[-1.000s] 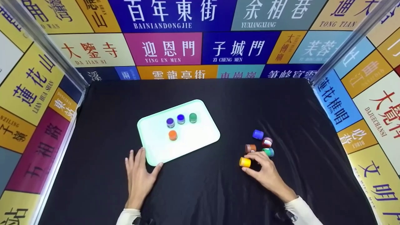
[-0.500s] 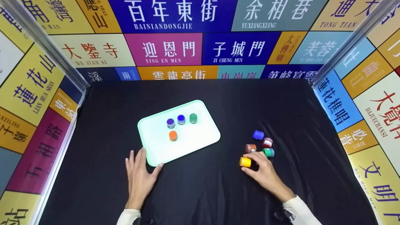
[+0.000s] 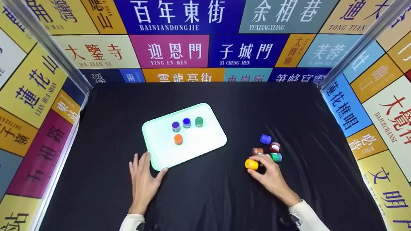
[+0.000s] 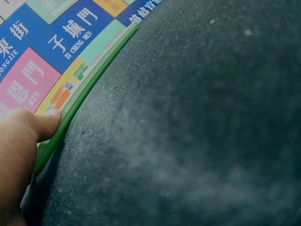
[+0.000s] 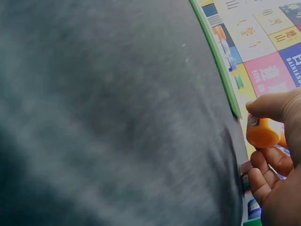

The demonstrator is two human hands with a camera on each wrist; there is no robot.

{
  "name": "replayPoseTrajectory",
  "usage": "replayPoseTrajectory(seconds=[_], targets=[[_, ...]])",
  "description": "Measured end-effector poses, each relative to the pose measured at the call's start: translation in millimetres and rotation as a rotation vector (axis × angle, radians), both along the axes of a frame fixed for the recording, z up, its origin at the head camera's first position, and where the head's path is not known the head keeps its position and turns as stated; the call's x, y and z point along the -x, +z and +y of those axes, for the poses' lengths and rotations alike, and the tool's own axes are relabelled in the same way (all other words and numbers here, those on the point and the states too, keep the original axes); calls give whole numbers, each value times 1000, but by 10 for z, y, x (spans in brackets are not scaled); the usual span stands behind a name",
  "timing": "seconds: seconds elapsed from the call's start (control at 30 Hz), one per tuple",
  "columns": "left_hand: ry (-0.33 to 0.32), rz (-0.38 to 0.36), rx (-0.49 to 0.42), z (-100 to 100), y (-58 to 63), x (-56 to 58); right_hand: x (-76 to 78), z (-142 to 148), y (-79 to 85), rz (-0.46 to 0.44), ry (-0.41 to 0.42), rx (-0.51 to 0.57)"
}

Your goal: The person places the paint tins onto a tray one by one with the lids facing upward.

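My right hand (image 3: pixel 273 176) pinches a small yellow-capped paint jar (image 3: pixel 251 164) between thumb and fingers, over the right half of the table. In the right wrist view the jar's orange-looking cap (image 5: pixel 264 135) tilts toward the camera. My left hand (image 3: pixel 142 183) touches the near left corner of a pale green tray (image 3: pixel 199 146), fingers straight along its side. The thumb (image 4: pixel 49 123) meets the tray's edge in the left wrist view. On the tray stand a purple jar (image 3: pixel 176 126), a blue jar (image 3: pixel 187 123), a green jar (image 3: pixel 199 121) and an orange jar (image 3: pixel 178 139).
Just beyond my right hand lie a blue-violet jar (image 3: pixel 265 139), a dark red jar (image 3: pixel 274 147), a brown-orange jar (image 3: pixel 257 151) and a teal-green jar (image 3: pixel 275 157). Black cloth (image 3: pixel 205 199) covers the table. Printed panels (image 3: pixel 179 51) wall in the back and both sides.
The yellow-capped jar has risen slightly and tilted in my right hand, its cap turning more toward the head camera. My left hand keeps its place at the tray.
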State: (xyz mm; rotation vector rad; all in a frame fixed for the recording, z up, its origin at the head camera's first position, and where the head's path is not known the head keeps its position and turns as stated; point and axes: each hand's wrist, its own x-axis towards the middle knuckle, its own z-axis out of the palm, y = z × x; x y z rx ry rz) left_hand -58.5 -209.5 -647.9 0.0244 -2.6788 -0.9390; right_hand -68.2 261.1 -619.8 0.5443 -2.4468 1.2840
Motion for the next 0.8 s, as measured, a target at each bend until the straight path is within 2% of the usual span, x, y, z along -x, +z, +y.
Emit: replayPoseTrajectory(seconds=[0.37,0.8], targets=[[-39,-41,-3,-21,4,7,73,-270,136,20,-12,82],[-40,-57,-4,-27,13,8,267,-359,47,-16,62,127]])
